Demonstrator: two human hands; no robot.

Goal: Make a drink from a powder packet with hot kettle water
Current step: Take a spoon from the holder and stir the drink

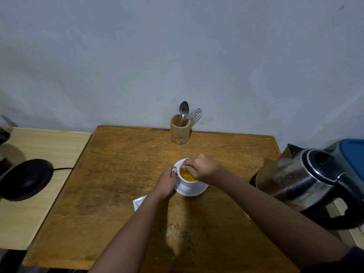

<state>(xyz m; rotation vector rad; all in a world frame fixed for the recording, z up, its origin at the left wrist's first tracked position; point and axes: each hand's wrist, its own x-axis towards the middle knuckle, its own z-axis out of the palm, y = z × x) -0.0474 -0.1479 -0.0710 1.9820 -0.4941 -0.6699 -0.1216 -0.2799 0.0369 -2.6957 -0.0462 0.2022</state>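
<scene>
A white cup (186,183) of orange drink stands on a white saucer (197,191) in the middle of the wooden table (118,174). My left hand (166,181) grips the cup's handle on its left side. My right hand (202,168) hovers over the cup. Its fingers are pinched on what looks like a small spoon dipped in the drink, and the hand hides almost all of it. A white powder packet (138,202) lies flat on the table, partly under my left forearm. The steel kettle (307,180) with a black handle stands at the table's right edge.
A wooden holder (180,132) with a spoon and a fork stands at the table's back edge by the wall. The black kettle base (26,179) with its cord rests on a lighter table to the left. A blue-lidded container (352,154) sits behind the kettle.
</scene>
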